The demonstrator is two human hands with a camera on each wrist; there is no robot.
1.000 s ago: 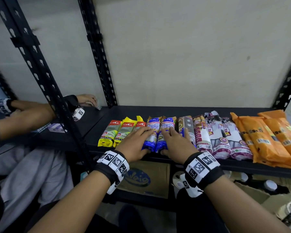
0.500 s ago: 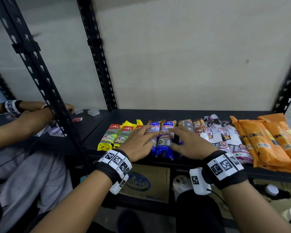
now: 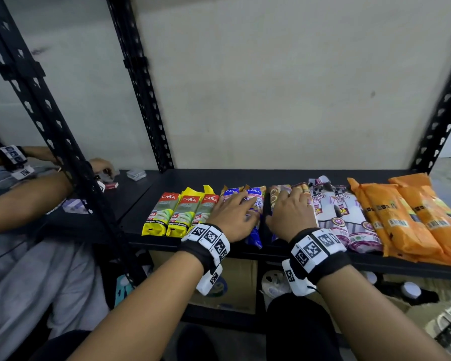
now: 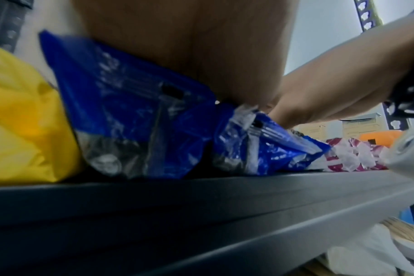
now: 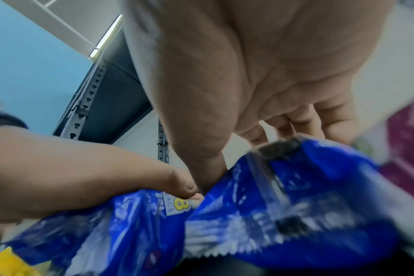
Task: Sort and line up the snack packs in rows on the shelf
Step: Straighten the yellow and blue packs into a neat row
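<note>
Head view shows my left hand lying flat, fingers straight and slightly spread, on the blue packs near the middle of the black shelf. Just right of it, my right hand rests on the brown packs, fingers bent over their far ends. Yellow packs lie left, white-purple packs and orange packs right.
</note>
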